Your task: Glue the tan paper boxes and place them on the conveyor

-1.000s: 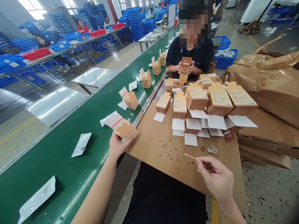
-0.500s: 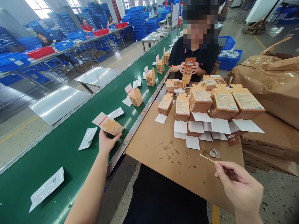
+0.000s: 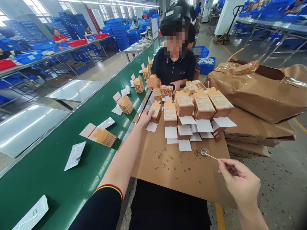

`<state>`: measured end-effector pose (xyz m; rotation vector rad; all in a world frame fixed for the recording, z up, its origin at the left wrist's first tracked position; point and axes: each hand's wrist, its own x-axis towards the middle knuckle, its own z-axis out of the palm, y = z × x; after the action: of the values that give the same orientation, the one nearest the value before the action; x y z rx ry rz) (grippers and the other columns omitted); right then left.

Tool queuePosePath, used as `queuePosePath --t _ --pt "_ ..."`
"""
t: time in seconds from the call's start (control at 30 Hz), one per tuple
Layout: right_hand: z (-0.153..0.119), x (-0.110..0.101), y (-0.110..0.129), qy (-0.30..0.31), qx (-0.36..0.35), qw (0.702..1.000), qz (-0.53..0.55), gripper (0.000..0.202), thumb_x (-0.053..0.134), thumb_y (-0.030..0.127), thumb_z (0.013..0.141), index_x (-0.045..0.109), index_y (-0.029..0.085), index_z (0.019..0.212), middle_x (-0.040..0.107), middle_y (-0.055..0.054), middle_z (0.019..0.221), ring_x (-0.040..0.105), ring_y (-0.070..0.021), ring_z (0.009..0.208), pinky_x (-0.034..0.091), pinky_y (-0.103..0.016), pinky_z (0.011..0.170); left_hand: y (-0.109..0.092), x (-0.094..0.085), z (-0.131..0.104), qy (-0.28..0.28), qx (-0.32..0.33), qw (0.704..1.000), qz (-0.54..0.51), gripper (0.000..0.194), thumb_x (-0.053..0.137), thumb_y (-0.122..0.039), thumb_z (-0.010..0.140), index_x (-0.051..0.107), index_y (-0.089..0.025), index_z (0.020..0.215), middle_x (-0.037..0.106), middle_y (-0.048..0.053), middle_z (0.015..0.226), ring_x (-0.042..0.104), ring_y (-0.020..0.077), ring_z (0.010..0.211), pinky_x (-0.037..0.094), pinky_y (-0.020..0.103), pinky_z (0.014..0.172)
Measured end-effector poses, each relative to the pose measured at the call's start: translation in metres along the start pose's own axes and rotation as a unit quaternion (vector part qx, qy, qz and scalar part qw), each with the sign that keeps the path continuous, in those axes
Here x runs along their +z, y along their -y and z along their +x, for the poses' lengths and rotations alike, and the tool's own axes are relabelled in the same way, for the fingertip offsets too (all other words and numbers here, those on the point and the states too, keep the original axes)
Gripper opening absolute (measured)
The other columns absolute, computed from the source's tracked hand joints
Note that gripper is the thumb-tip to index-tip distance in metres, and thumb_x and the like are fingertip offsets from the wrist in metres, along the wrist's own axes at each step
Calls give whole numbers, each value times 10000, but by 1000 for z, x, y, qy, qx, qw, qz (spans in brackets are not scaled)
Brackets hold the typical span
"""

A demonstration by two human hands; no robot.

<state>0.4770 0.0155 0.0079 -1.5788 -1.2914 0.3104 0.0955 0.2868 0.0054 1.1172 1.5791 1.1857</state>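
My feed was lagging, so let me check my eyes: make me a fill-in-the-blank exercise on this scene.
1. The left hand touches a box whose lower flap is colored ____.
2. The swab is held in the person's ____ hand.
3. The belt is colored ____.
4. The nearest belt carton bears a ____ stripe.
Missing: white; right; green; red.

The conveyor [image 3: 59, 187] runs left of the table [image 3: 187, 183], where stacked boxes [image 3: 203, 104] stand behind the dish [image 3: 204, 150].
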Motion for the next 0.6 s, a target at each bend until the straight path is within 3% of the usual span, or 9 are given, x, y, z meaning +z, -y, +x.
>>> queuePosePath --t 0.07,0.13,0.23,0.3,0.4,0.5,0.6 --pt "0 -1 -6 -6 -22 1000 -22 456 823 670 1026 877 251 852 797 -69 732 716 -215 590 639 -342 603 1 3 -3 15 -33 999 -8 421 970 -471 804 788 -186 1056 877 180 1135 818 421 1245 663 535 1097" --pt "0 -1 -11 -9 -40 998 -39 398 796 597 1050 870 260 853 811 -68 762 727 -218 619 649 -343 637 10 -8 -26 8 -49 999 -21 461 954 -507 821 778 -193 1109 878 190 1251 817 408 1286 658 534 1124" --pt "5 3 -17 2 -50 997 -59 351 776 539 1051 865 265 851 801 -55 750 720 -212 620 641 -330 636 34 -43 -82 -3 -52 997 -59 668 963 -636 808 743 -216 1279 828 179 1476 790 380 1382 651 516 1161" --pt "12 9 -20 20 -52 996 -67 371 774 555 1036 853 265 819 792 -57 733 712 -213 611 630 -327 616 52 -66 -124 20 -58 992 -112 856 1023 -702 738 719 -225 1381 794 189 1554 788 400 1402 676 521 1128" --pt "23 16 -27 53 -53 994 -79 441 754 614 1018 820 268 753 773 -57 686 686 -212 564 604 -330 575 68 -83 -173 59 -79 986 -135 961 1088 -688 685 718 -236 1448 786 203 1574 777 447 1434 684 567 1140" --pt "25 18 -32 61 -52 993 -87 465 756 647 1003 815 264 747 771 -54 675 680 -208 549 591 -330 573 73 -82 -189 83 -88 986 -119 952 1138 -613 642 728 -229 1411 817 203 1508 790 454 1410 667 606 1177" --pt "14 24 -24 39 -35 997 -48 396 811 597 1004 851 249 822 793 -63 720 704 -212 588 608 -333 606 77 -76 -179 73 -87 984 -138 946 1163 -585 596 710 -232 1348 832 191 1462 804 429 1386 659 605 1191"
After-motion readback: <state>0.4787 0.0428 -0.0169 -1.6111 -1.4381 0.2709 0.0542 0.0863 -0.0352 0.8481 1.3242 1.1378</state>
